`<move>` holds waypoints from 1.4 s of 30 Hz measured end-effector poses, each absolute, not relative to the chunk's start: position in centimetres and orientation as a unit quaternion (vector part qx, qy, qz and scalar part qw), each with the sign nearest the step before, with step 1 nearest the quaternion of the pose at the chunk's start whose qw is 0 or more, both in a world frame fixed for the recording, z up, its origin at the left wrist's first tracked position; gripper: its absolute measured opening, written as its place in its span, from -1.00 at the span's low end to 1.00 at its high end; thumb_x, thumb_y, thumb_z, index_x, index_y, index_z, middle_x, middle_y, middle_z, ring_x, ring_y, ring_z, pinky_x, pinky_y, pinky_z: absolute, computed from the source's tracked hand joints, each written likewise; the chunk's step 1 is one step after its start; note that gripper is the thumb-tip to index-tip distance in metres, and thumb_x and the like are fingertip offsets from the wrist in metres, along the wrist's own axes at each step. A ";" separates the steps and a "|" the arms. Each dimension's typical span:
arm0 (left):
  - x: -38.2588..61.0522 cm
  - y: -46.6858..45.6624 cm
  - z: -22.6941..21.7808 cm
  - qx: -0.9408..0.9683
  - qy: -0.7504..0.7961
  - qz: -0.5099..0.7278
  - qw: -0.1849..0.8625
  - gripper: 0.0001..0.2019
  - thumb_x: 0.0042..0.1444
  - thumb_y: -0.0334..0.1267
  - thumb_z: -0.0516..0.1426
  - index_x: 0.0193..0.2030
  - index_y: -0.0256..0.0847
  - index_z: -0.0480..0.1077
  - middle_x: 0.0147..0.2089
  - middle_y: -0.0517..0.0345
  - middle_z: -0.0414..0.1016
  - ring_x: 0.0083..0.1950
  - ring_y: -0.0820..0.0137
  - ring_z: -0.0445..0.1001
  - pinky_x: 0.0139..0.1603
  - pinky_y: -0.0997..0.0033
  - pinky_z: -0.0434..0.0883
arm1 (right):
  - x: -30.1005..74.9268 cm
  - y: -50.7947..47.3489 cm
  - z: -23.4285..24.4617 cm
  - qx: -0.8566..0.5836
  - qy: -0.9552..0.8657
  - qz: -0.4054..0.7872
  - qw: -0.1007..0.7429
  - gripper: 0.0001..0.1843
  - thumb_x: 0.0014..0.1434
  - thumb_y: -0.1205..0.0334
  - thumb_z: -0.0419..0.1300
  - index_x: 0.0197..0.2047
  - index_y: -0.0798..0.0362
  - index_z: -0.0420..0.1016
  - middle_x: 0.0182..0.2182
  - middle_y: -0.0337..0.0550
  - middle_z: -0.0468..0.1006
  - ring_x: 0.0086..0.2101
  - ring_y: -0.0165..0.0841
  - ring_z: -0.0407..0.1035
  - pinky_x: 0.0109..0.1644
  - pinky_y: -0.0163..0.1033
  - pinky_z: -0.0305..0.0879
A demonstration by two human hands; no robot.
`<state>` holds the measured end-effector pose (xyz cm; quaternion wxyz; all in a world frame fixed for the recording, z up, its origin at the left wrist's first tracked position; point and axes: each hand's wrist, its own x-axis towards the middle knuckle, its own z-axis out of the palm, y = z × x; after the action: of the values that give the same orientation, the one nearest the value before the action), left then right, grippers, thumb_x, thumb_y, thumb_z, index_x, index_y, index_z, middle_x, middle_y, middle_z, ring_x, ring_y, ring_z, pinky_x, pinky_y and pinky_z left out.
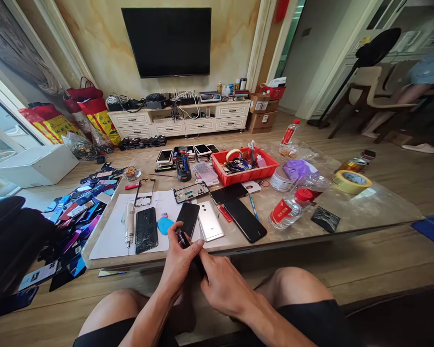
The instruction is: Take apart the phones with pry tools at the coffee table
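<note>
Above the near edge of the table, both hands grip a black phone (199, 266), seen nearly edge-on. My left hand (178, 258) is closed round its far end, thumb along the top. My right hand (222, 282) wraps the near end, and its fingers hide much of it. Just beyond lie a dark phone (188, 219) and a silver phone (210, 222), back up. Left of them are a blue round piece (165, 225), a cracked black phone (146, 230) and an electric screwdriver (129, 225). A large black phone (245, 220) rests on the right.
A red tray (246, 173) of tools stands mid-table, behind a phone frame (191, 192). Plastic bottles (285, 212), a tub (282, 180) and yellow tape (351, 182) occupy the right. Many phones (83, 212) are heaped on the floor at left. Another person's legs (386, 108) show at far right.
</note>
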<state>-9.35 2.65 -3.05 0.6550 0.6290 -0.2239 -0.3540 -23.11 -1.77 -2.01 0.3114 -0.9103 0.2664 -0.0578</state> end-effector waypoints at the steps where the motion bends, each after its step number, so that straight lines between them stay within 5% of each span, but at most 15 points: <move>1: -9.3 2.6 -3.2 0.634 -0.222 -0.346 0.655 -0.32 -0.08 -0.08 0.43 0.13 -0.02 0.22 -0.24 0.29 0.28 -0.27 0.42 0.30 -0.20 0.45 0.30 | -23.1 -1.9 -2.0 -0.912 0.268 -0.057 0.304 -0.33 0.09 0.44 0.07 0.31 0.16 0.31 -0.06 0.11 0.65 -0.09 -0.05 0.57 -0.07 -0.14 0.36; 7: -9.3 2.6 -3.9 0.644 -0.214 -0.327 0.658 -0.32 -0.09 -0.12 0.43 0.10 -0.05 0.19 -0.23 0.27 0.32 -0.25 0.39 0.36 -0.18 0.41 0.32 | -23.4 -2.4 -2.5 -0.909 0.265 -0.090 0.309 -0.37 0.07 0.47 0.02 0.23 0.13 0.40 -0.09 0.08 0.67 -0.09 -0.08 0.57 -0.08 -0.16 0.31; 13: -9.8 3.1 -3.4 0.579 -0.208 -0.374 0.694 -0.13 -0.10 -0.25 0.44 0.31 0.01 0.11 0.06 0.09 0.43 -0.02 0.26 0.48 0.03 0.32 0.37 | -23.7 -3.2 -2.8 -0.879 0.290 -0.118 0.360 -0.49 0.10 0.47 0.00 0.07 0.08 0.53 -0.23 -0.04 0.68 -0.22 -0.18 0.55 -0.18 -0.24 0.30; 20: -10.1 3.8 -3.3 0.623 -0.208 -0.362 0.661 -0.19 -0.11 -0.40 0.32 0.29 0.01 0.14 -0.11 0.16 0.46 -0.15 0.29 0.48 -0.14 0.37 0.39 | -24.1 -3.7 -3.2 -0.847 0.244 -0.124 0.455 -0.44 0.05 0.50 0.02 0.10 0.02 0.51 -0.15 -0.12 0.68 -0.21 -0.24 0.55 -0.14 -0.27 0.32; 25: -10.4 4.0 -3.2 0.549 -0.186 -0.432 0.691 -0.16 -0.18 -0.39 0.28 0.31 0.04 0.16 0.02 0.14 0.48 -0.15 0.33 0.46 -0.17 0.42 0.40 | -24.1 -3.6 -3.3 -0.832 0.275 -0.089 0.474 -0.60 0.06 0.46 0.07 -0.06 0.03 0.53 -0.23 -0.14 0.68 -0.24 -0.23 0.54 -0.19 -0.29 0.31; 29: -10.2 4.1 -2.5 0.459 -0.098 -0.482 0.740 -0.17 -0.17 -0.38 0.19 0.34 0.00 0.20 0.05 0.12 0.54 -0.10 0.34 0.52 -0.09 0.42 0.44 | -23.6 -3.9 -3.7 -0.821 0.322 -0.128 0.454 -0.74 0.17 0.35 0.10 -0.09 0.04 0.53 -0.23 -0.10 0.67 -0.20 -0.19 0.53 -0.12 -0.22 0.37; 34: -9.3 4.2 -2.3 0.464 0.010 -0.491 0.737 -0.21 -0.13 -0.37 0.24 0.35 -0.13 0.26 -0.21 0.12 0.60 -0.41 0.39 0.51 -0.32 0.37 0.49 | -23.5 -4.7 -3.5 -0.772 0.381 -0.157 0.484 -0.75 0.23 0.14 0.10 -0.10 0.05 0.48 -0.28 -0.07 0.64 -0.27 -0.17 0.54 -0.22 -0.14 0.48; 38: -8.8 4.2 -2.1 0.433 0.001 -0.487 0.759 -0.25 -0.13 -0.42 0.30 0.29 -0.15 0.33 -0.09 0.06 0.63 -0.25 0.31 0.61 -0.18 0.30 0.57 | -24.0 -5.6 -3.4 -0.678 0.385 -0.184 0.598 -0.63 0.22 -0.06 0.13 -0.03 -0.01 0.44 -0.24 -0.10 0.60 -0.31 -0.18 0.54 -0.45 -0.17 0.52; 42: -8.6 4.2 -2.0 0.421 -0.004 -0.491 0.762 -0.30 -0.07 -0.42 0.33 0.28 -0.11 0.35 -0.01 0.02 0.64 -0.13 0.21 0.64 -0.05 0.17 0.59 | -24.3 -6.2 -3.6 -0.641 0.369 -0.204 0.641 -0.55 0.27 -0.18 0.10 -0.03 -0.01 0.49 -0.34 -0.13 0.57 -0.35 -0.19 0.52 -0.46 -0.16 0.53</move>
<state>-8.58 4.20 -2.00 0.7624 0.4214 -0.0037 -0.4912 -24.32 -6.22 -3.64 0.6414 -0.6411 0.3686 -0.2043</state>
